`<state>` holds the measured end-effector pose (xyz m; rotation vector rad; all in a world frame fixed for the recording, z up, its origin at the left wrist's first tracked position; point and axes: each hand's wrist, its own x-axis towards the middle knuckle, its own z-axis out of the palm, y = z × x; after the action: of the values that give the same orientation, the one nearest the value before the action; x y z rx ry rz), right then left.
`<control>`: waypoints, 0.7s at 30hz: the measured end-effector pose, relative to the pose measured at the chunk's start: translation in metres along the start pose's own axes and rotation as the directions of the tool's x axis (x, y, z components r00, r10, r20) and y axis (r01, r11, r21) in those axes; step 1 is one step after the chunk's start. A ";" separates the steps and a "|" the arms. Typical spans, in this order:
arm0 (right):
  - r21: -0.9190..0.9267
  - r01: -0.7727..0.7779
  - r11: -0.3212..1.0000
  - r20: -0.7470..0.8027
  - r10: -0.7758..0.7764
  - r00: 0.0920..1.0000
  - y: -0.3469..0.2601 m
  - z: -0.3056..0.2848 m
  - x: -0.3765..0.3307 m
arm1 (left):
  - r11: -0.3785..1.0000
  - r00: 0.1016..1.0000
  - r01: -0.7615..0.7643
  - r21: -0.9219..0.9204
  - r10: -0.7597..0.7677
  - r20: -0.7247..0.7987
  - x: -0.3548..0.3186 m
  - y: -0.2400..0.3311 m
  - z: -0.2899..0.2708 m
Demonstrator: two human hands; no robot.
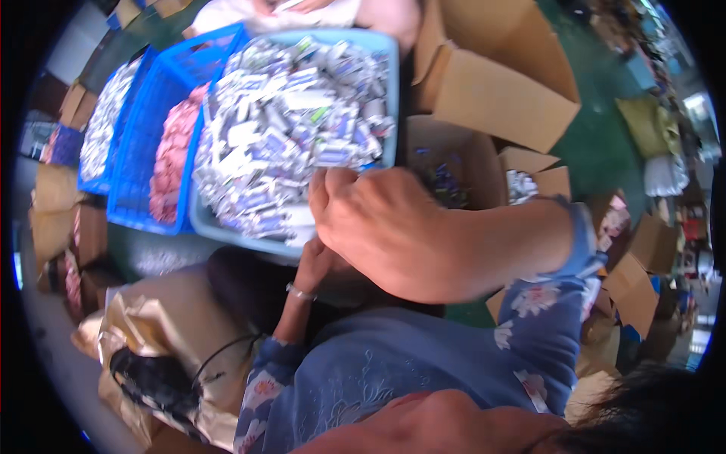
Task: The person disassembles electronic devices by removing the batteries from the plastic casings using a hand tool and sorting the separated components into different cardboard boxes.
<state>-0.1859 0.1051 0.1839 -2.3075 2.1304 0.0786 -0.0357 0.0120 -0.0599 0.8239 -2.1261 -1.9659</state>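
Note:
My right hand (378, 223) fills the middle of the view, its back toward me and its fingers curled at the near edge of a light-blue tray (392, 91). The tray is heaped with several small white and blue packets (287, 129). Whatever the curled fingers may hold is hidden. My left hand (318, 265) sits just below the right hand, by the tray's front rim, with a thin bracelet (299, 291) on its wrist. Most of it is covered by the right hand. Both sleeves are blue with a flower print.
Left of the tray stand a blue crate (140, 151) of pink packets (172, 163) and another blue crate of white packets (106, 121). Open cardboard boxes (499, 98) stand at the right, one holding dark blue items (445, 180). A tan bag (174, 318) with a black cable lies at the lower left.

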 end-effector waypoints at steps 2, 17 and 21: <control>-0.048 -0.023 0.999 -0.059 0.020 0.998 -0.008 -0.028 -0.012 | 0.995 0.998 -0.052 -0.086 0.056 0.036 0.011 0.014 0.009; 0.033 -0.383 0.923 -0.325 0.372 0.869 -0.042 -0.052 -0.052 | 0.949 0.978 0.163 -0.271 -0.119 0.171 0.005 -0.037 0.004; 0.093 -0.355 0.930 -0.392 0.362 0.846 -0.027 -0.049 -0.046 | 0.923 0.961 0.276 -0.269 -0.268 0.065 0.001 -0.047 -0.007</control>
<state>-0.1610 0.1518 0.2340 -2.0164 2.7218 -0.4589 -0.0191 0.0054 -0.1040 1.0900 -1.7669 -2.3519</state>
